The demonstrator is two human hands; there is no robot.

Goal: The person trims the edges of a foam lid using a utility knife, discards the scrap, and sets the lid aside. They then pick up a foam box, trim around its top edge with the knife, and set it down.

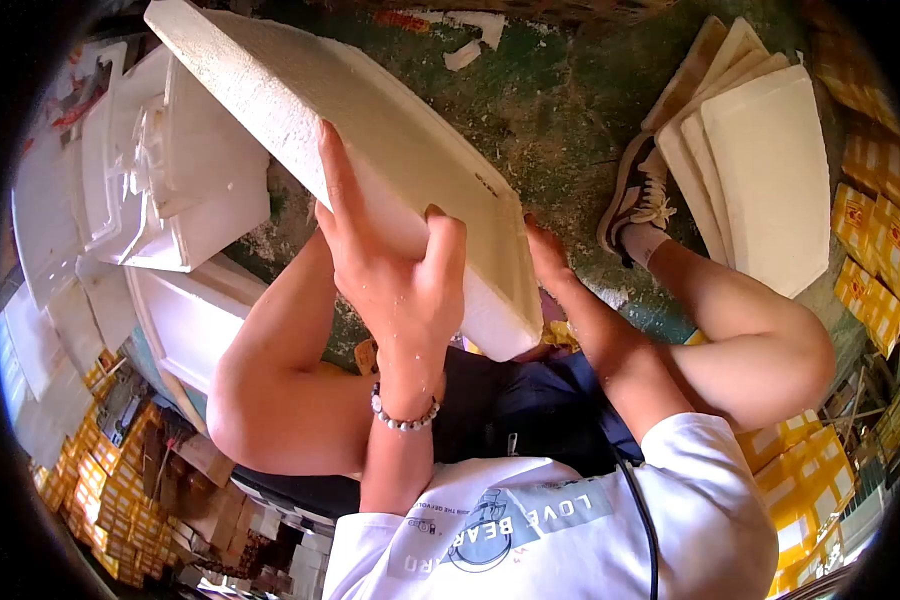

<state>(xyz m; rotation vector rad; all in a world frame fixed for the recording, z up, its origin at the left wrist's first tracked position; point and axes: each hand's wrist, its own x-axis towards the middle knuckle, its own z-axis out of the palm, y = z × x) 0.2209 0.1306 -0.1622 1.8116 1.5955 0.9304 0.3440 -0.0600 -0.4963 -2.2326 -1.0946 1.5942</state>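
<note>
A large white foam box (pixel 370 130) is tilted between my knees, its long side running from the upper left down to my lap. My left hand (pixel 395 275) grips its near side wall, fingers spread along the foam and thumb bent, with small white crumbs on the skin. My right hand (pixel 547 252) is at the box's far right edge, its fingers partly hidden behind the foam. A beaded bracelet (pixel 405 422) circles my left wrist.
Several white foam lids (pixel 770 170) lean in a fanned stack at the right, beside my shoe (pixel 642 195). More foam boxes (pixel 210 190) stand at the left. Yellow taped cartons (pixel 800 490) are piled at the lower right, others at the lower left. The green floor (pixel 560 110) is stained.
</note>
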